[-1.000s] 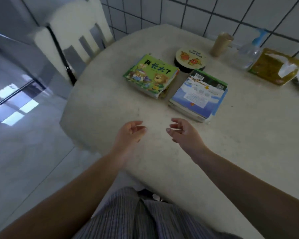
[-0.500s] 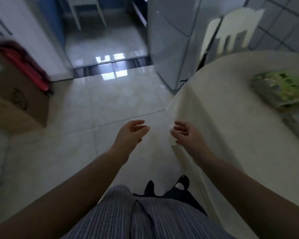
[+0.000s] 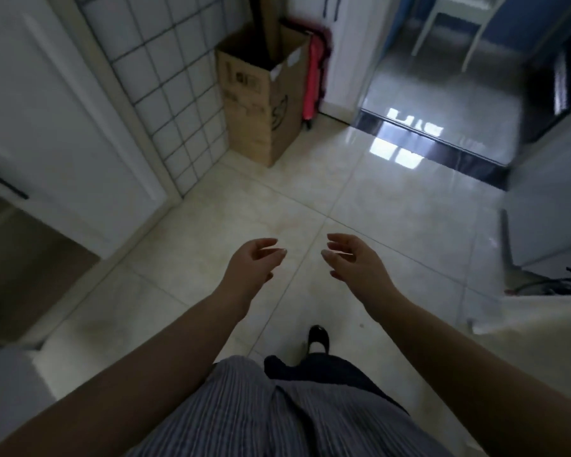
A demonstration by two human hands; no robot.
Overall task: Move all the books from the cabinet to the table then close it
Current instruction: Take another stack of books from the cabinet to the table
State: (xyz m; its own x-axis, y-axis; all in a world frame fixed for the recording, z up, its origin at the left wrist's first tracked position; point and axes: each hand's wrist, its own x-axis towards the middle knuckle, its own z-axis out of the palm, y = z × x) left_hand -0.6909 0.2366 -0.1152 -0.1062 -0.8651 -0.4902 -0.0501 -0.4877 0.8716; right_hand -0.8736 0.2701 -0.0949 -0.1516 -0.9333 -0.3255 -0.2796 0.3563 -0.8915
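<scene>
Now both hands hang free over the floor (image 3: 360, 192), left hand (image 3: 253, 270) and right hand (image 3: 356, 268) loosely curled and holding nothing. No books show; the cabinet (image 3: 63, 143), its white door with a dark handle, stands left of the hands and ahead. By my reading the left hand is nearer it.

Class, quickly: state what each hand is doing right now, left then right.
Left hand: open, fingers loosely curled, holding nothing.
Right hand: open, fingers loosely curled, holding nothing.
</scene>
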